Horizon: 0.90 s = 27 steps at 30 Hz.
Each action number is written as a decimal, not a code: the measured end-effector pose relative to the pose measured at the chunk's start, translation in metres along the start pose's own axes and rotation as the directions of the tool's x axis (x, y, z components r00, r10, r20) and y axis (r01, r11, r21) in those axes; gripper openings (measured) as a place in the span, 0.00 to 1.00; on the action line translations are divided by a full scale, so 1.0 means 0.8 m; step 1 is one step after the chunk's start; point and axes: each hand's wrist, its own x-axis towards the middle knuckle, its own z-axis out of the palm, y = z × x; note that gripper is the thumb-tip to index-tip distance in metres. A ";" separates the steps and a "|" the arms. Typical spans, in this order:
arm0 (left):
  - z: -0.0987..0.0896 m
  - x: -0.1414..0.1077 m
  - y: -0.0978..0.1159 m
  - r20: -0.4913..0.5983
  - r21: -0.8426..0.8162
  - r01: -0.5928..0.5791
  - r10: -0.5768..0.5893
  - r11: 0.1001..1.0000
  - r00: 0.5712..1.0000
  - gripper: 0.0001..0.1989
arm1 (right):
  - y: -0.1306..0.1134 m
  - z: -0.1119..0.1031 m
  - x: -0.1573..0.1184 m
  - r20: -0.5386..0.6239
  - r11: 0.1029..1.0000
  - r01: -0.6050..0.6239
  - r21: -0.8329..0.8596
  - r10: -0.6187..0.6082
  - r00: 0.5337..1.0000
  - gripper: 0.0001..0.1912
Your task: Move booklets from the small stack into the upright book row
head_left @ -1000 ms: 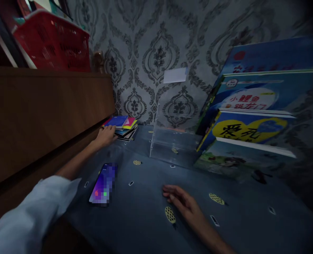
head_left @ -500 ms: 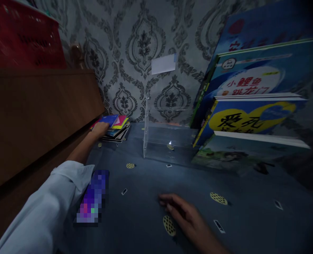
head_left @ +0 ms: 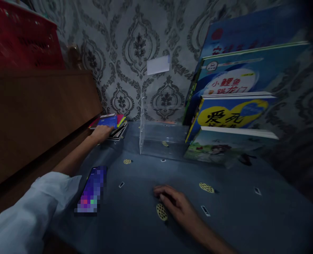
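Observation:
My left hand (head_left: 102,134) reaches to the far left. Its fingers bend round the front edge of a blue book (head_left: 107,121) on top of a stack; the fingertips are partly hidden. Beneath are pink and yellow covers and several darker books (head_left: 119,132). My right hand (head_left: 172,201) rests low over the blue tablecloth (head_left: 135,211), fingers loosely curled, thumb apart, holding nothing. In front of the wall stands a clear acrylic book rack (head_left: 142,130), with several picture books (head_left: 226,116) upright in tiers on its right side.
A phone (head_left: 94,187) with a lit, blurred screen lies beside my left sleeve. To the left stands a brown wooden cabinet (head_left: 40,102) with a red basket (head_left: 24,38) on top. A white label (head_left: 158,65) is at the rack's top, before patterned wallpaper (head_left: 139,46).
My left hand has slid right and toward me along the stack's front, and the blue book shows more fully. My right hand's fingers have curled in slightly. The view has shifted a little.

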 end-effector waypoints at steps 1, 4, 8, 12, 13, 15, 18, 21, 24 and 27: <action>-0.004 -0.008 0.016 0.002 -0.003 -0.036 0.036 0.999 0.999 0.19 | 0.000 0.000 0.000 -0.010 1.000 0.010 0.005 -0.010 1.000 0.23; -0.013 -0.036 0.071 0.018 -0.023 -0.164 0.164 0.986 0.986 0.19 | 0.003 0.002 0.000 -0.035 0.999 0.032 0.039 -0.031 0.999 0.21; -0.017 -0.084 0.147 0.069 -0.073 -0.314 0.319 0.946 0.945 0.17 | 0.011 0.003 0.001 -0.048 0.991 0.027 0.129 -0.021 0.999 0.20; -0.026 -0.140 0.210 0.104 -0.137 -0.417 0.432 0.898 0.896 0.16 | 0.016 -0.002 0.001 -0.094 0.995 0.034 0.093 -0.025 0.995 0.17; -0.031 -0.155 0.223 0.102 -0.153 -0.435 0.452 0.887 0.886 0.15 | 0.016 -0.004 0.001 -0.118 0.998 0.046 0.045 -0.040 0.992 0.16; -0.042 -0.187 0.250 0.068 -0.183 -0.470 0.488 0.863 0.870 0.15 | 0.013 -0.010 0.001 -0.173 0.994 0.084 -0.069 -0.095 0.980 0.15; -0.060 -0.233 0.289 -0.019 -0.235 -0.528 0.539 0.816 0.842 0.11 | 0.006 -0.019 0.001 -0.225 0.968 0.159 -0.195 -0.202 0.953 0.14; -0.070 -0.265 0.316 -0.118 -0.317 -0.612 0.610 0.725 0.784 0.07 | 0.000 -0.022 -0.003 -0.184 0.937 0.228 -0.266 -0.281 0.942 0.15; -0.066 -0.274 0.323 -0.195 -0.415 -0.626 0.607 0.661 0.770 0.08 | -0.002 -0.016 -0.010 -0.049 0.907 0.279 -0.316 -0.310 0.950 0.16; -0.053 -0.262 0.311 -0.200 -0.528 -0.564 0.552 0.635 0.810 0.11 | 0.000 -0.007 -0.010 0.109 0.895 0.317 -0.313 -0.298 0.948 0.18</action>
